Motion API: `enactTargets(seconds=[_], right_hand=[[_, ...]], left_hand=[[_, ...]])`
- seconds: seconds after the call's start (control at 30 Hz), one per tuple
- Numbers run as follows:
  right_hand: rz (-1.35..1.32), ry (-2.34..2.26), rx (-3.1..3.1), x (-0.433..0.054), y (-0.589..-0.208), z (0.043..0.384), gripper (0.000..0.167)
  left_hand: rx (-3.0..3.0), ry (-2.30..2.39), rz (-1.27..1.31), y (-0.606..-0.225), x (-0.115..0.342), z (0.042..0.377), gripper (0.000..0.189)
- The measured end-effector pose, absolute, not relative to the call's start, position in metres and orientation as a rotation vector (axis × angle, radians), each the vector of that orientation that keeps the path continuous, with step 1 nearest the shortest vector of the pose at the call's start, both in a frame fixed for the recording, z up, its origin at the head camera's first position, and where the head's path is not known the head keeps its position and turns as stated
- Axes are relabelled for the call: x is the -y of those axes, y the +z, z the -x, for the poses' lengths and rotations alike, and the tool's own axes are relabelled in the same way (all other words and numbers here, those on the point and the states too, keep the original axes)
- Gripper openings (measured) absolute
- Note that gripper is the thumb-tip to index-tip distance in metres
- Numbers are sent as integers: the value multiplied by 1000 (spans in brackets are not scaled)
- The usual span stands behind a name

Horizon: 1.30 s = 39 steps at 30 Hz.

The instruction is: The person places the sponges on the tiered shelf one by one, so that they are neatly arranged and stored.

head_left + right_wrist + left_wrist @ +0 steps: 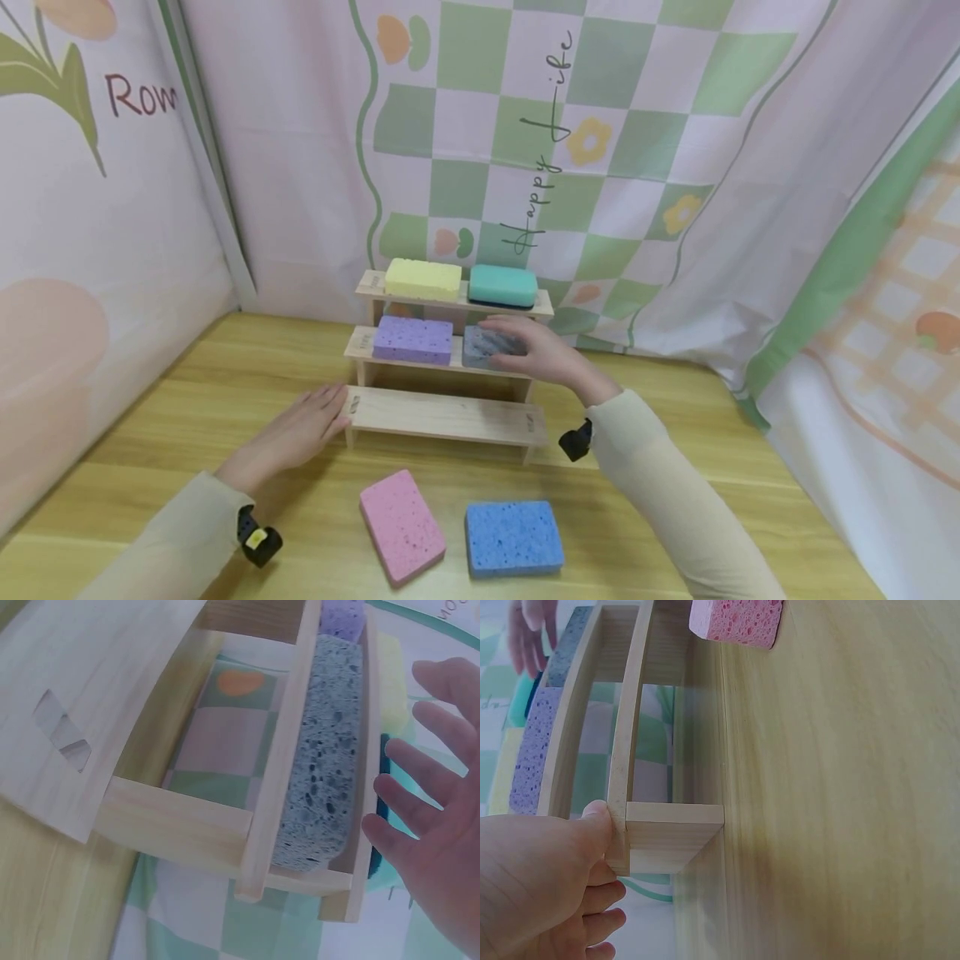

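Observation:
A three-tier wooden stand [450,417] holds sponges on its upper two steps. My left hand [303,427] rests at the left end of the lowest step; in the left wrist view its thumb [594,825] touches the board's edge. My right hand [536,350] hovers by the grey-blue sponge [321,757] on the middle step, partly covering it in the head view. The right wrist view shows its fingers spread apart, with nothing between them. To the left of that sponge lies a purple sponge [412,340].
On the top step sit a yellow sponge [423,279] and a teal sponge [502,285] with a dark underside. A pink sponge [402,527] and a blue sponge [513,537] lie on the wooden table [645,533] before the stand. Behind hangs a patterned curtain [465,125].

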State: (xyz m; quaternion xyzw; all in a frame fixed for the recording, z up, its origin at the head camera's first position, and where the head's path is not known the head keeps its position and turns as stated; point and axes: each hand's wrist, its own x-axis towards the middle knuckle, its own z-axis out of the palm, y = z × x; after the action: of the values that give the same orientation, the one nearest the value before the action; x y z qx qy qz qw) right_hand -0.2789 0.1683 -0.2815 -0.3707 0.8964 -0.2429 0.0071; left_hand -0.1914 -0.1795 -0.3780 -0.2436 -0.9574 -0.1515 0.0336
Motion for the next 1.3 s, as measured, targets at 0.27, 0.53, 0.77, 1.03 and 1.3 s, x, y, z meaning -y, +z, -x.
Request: enactTargets(seconds=[0.27, 0.53, 0.77, 1.03, 1.3], right_hand=[[1218, -835, -2800, -179, -281, 266, 53], [1216, -938, -2736, -188, -283, 249, 56], [1203, -964, -2699, -191, -288, 234, 58], [1232, -964, -2650, -192, -301, 216, 55], [1247, -939, -2552, -195, -318, 201, 56]], left_hand=[[2950, -468, 747, -378, 180, 191, 51], [2949, -461, 748, -379, 180, 191, 51], [2954, -460, 746, -379, 181, 191, 51], [2948, -457, 744, -381, 181, 192, 52], [2932, -417, 724, -384, 180, 193, 51]])
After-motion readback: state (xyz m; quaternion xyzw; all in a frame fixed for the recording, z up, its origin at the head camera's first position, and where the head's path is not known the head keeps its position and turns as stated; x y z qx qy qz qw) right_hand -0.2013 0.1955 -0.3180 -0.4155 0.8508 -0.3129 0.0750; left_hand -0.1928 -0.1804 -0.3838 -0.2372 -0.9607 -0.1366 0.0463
